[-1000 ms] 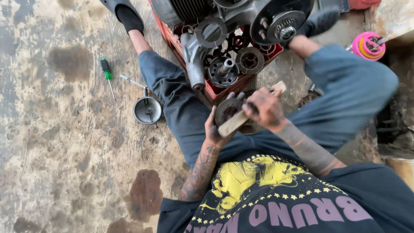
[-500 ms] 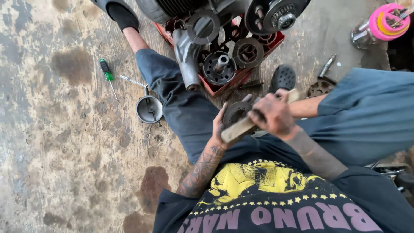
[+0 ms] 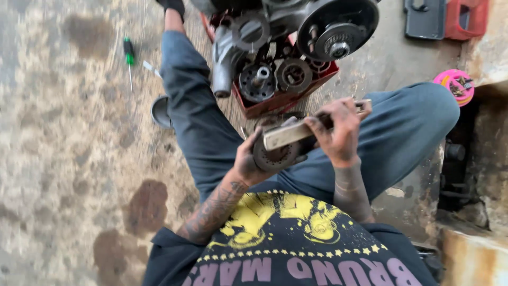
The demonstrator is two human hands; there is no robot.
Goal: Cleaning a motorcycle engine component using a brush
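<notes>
Stained concrete; round greasy metal part (image 3: 275,154) gripped.

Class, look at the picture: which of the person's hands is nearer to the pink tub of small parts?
Right. The right hand, gripping the wooden bar, is closer to the pink tub; the left hand is farther away.

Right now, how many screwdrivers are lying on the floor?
1: a green-handled screwdriver on the stained floor, upper left, beside the person's leg. Others may be hidden behind the engine.
</notes>
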